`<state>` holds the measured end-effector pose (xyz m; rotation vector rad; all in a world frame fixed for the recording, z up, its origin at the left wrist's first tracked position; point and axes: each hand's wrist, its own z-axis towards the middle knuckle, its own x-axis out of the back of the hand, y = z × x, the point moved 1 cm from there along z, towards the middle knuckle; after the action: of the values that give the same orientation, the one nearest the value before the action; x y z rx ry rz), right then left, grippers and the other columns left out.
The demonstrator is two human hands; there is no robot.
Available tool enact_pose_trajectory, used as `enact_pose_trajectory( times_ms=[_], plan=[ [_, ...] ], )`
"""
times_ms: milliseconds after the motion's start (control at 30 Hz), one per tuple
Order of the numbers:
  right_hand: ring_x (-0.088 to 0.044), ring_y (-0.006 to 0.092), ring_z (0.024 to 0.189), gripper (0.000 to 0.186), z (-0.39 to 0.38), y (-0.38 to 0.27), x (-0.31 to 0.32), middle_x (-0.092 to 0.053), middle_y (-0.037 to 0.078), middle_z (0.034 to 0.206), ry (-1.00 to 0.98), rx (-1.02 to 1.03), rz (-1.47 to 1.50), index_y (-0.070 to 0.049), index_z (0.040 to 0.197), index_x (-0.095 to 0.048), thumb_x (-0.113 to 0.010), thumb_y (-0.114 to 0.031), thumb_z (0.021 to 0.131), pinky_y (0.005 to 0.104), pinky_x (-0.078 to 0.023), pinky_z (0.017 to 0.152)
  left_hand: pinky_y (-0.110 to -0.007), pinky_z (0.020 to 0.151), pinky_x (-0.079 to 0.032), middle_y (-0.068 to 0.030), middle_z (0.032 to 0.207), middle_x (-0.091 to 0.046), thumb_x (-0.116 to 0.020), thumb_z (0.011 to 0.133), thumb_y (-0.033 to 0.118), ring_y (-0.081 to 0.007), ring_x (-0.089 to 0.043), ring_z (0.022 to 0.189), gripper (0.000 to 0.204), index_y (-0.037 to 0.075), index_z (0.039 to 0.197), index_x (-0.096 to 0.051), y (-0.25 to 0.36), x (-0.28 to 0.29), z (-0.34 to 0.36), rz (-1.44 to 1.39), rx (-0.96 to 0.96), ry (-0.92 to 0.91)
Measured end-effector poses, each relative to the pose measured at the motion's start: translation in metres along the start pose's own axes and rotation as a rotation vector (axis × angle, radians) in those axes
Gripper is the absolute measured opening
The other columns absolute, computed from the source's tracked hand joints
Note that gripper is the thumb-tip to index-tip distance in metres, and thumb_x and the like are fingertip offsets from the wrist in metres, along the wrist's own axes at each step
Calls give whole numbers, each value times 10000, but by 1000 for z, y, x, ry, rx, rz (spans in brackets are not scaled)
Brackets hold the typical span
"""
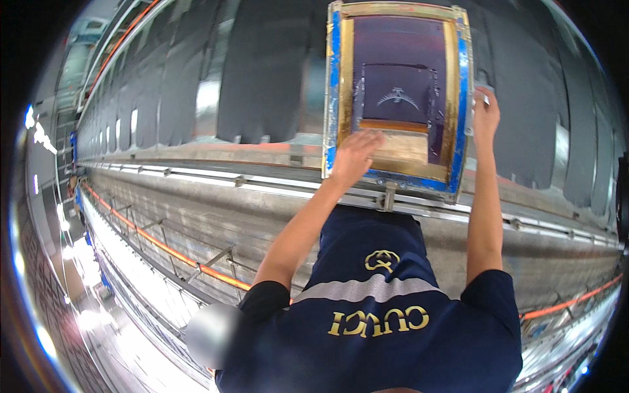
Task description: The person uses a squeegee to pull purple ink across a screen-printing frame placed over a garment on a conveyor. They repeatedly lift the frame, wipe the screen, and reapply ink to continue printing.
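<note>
head view: the left hand [354, 157] lies flat, fingers spread, on the wooden squeegee [393, 134] inside the printing screen frame [462, 98], over dark fabric pieces [262, 72]. the right hand [486, 111] grips the frame's right edge. printing stroke seems in hand; next needs even pull.

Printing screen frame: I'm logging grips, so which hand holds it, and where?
The right hand grips the printing screen frame at its right edge. The left hand lies flat inside, near the lower edge.

The right hand [485, 110] fingertips are hidden behind the screen frame [462, 98] edge.
</note>
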<state>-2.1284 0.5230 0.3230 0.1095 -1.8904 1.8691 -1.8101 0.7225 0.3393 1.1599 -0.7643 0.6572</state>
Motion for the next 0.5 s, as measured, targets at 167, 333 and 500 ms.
enact_pose_trajectory(
  times_ms=[167,333,500],
  plan=[
    [-436,78,594,212,-51,-65,-84,-508,-24,643,-67,38,106,-113,1179,-697,-626,-206,1002,291,-362,545,-431,1094,-474,-67,1341,-671,-672,696,-69,-302,-590,1292,602,110,1270,-697,-51,70,-34,-8,45,63],
    [-445,95,573,201,-120,-89,-228,-503,0,627,-101,16,190,-102,1148,-693,-627,-232,1010,304,-374,548,-438,1044,-501,-51,1300,-692,-646,692,-71,-295,-619,1237,569,111,1227,-713,-157,156,-82,35,90,52],
    [-443,106,562,196,-159,-107,-313,-496,14,612,-77,-53,146,-109,1138,-694,-627,-237,1005,317,-373,550,-434,1026,-506,-37,1295,-698,-671,716,-43,-286,-629,1224,539,120,1227,-717,-238,206,-114,117,59,-13]
  ],
)
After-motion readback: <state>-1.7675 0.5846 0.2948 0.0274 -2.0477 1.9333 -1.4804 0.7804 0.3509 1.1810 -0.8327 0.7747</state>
